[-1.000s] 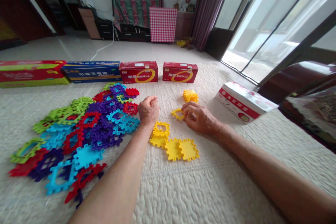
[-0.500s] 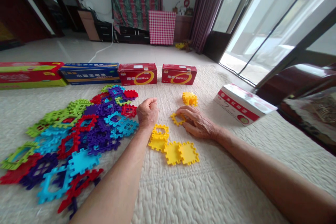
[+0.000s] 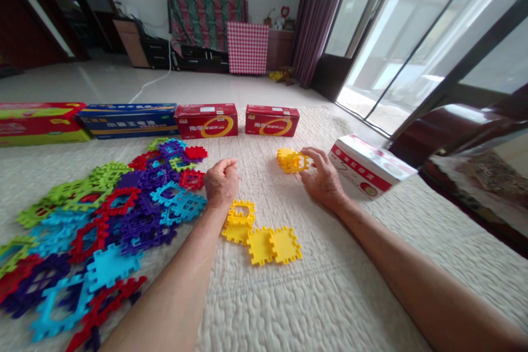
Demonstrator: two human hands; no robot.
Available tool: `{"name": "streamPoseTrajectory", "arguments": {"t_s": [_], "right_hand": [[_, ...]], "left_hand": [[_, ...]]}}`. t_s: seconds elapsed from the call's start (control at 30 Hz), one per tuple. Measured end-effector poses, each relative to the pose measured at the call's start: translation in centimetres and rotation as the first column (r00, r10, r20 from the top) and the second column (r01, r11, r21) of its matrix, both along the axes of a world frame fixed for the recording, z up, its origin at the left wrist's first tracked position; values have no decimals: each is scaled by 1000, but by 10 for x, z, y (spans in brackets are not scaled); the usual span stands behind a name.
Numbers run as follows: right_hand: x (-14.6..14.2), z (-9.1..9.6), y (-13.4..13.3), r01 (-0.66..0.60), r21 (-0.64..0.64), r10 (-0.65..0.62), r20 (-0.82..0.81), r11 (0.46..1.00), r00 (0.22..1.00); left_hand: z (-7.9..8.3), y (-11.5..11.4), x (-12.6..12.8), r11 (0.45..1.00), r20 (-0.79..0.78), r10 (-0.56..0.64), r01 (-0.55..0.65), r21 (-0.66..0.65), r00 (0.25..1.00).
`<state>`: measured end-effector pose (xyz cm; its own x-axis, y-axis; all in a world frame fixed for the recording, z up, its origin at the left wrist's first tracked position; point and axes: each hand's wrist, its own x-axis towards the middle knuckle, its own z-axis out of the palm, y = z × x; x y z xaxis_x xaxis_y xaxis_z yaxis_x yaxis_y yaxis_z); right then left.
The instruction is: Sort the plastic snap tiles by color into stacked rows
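Note:
My right hand (image 3: 322, 175) is stretched forward, its fingers pinched on a yellow frame tile (image 3: 297, 162) held against a small stack of yellow tiles (image 3: 286, 157) on the cream quilt (image 3: 313, 286). My left hand (image 3: 221, 181) rests on the quilt as a loose fist, and what it holds, if anything, is hidden. Just below it lie several flat yellow tiles (image 3: 264, 236), one of them a hollow frame. A heap of green, blue, purple and red tiles (image 3: 111, 214) spreads to the left of my left forearm.
Boxes line the far edge of the quilt: a red and green one (image 3: 39, 122), a blue one (image 3: 127, 120), two red ones (image 3: 206, 120) (image 3: 272, 120). A white and red box (image 3: 367, 166) lies right beside my right hand. Glass doors stand at the right.
My right hand has carried the yellow frame tile forward and to the right, from the quilt up against the far yellow stack. The left fist has stayed put. The view shifted slightly.

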<state>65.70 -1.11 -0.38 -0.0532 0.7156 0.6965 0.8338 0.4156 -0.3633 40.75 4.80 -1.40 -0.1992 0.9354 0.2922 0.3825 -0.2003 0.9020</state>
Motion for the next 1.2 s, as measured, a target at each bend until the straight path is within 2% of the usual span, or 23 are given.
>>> {"name": "streamPoseTrajectory", "arguments": {"t_s": [0.2,0.37,0.5,0.63,0.7,0.77,0.83,0.9,0.93,1.0,1.07,1.2], "right_hand": [[7,-3,2,-48,-60,53,97,997,994],[5,-3,4,-36,-77,46,123,996,991],[4,-1,4,-51,-62,58,115,997,992],[-8,7,-8,-68,-12,68,67,998,995],[-18,14,-18,-141,-43,143,36,989,989],[-28,25,-28,-298,-187,303,-1,936,953],[-36,37,-36,-441,-423,465,-52,792,884],[-40,48,-43,-487,-595,556,-79,640,827],[-41,52,-45,-488,-637,581,-78,597,810],[-42,59,-50,-486,-664,611,-55,568,789],[-45,62,-55,-480,-665,625,-25,572,780],[-63,60,-68,-414,-665,615,88,621,783]], "left_hand": [[-1,1,0,1000,-2,0,0,1,1000],[-1,1,0,1000,-13,-3,3,21,1000],[0,1,0,1000,-30,11,-11,13,999],[1,0,0,1000,-23,9,-9,-1,1000],[1,0,0,1000,-9,2,-2,-3,1000],[0,1,0,1000,-1,-1,1,-2,1000],[0,1,0,1000,2,0,0,-5,1000],[0,1,0,1000,6,4,-4,-7,1000],[1,1,0,1000,8,6,-6,-10,1000],[2,1,1,1000,9,7,-7,-17,1000],[2,0,1,1000,13,5,-5,-24,1000],[2,-1,1,1000,39,-9,9,-12,999]]}}
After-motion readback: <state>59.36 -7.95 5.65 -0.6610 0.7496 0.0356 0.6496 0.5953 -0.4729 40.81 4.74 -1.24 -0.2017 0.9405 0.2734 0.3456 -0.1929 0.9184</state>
